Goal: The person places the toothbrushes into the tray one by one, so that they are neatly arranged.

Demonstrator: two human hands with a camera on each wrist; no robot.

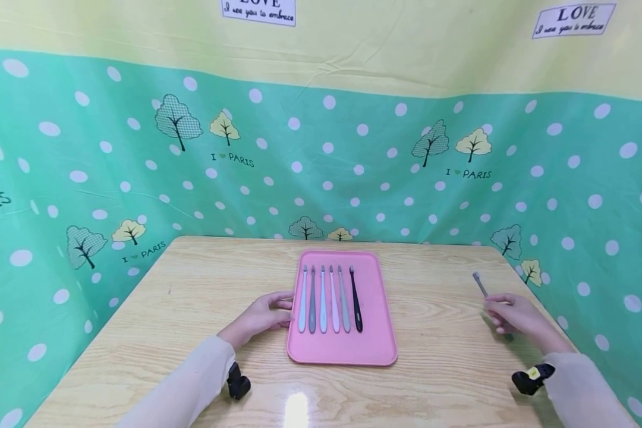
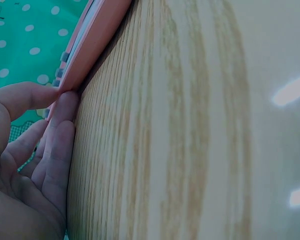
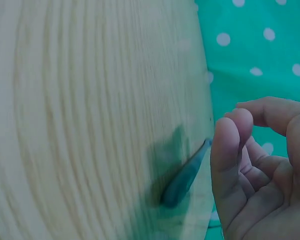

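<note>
In the head view, a pink tray lies on the table with several toothbrushes side by side: pale blue, grey, pink and a black one at the right. My left hand holds the tray's left edge; in the left wrist view the thumb is at the rim and fingers lie against its side. Far to the right, my right hand pinches a grey toothbrush near its neck, its head pointing away. The right wrist view shows its dark handle slanting low over the wood, its upper end hidden behind the fingers.
The wooden table extends to both sides of the tray. A green polka-dot cloth hangs behind it and along both sides. Small black devices are worn at both wrists.
</note>
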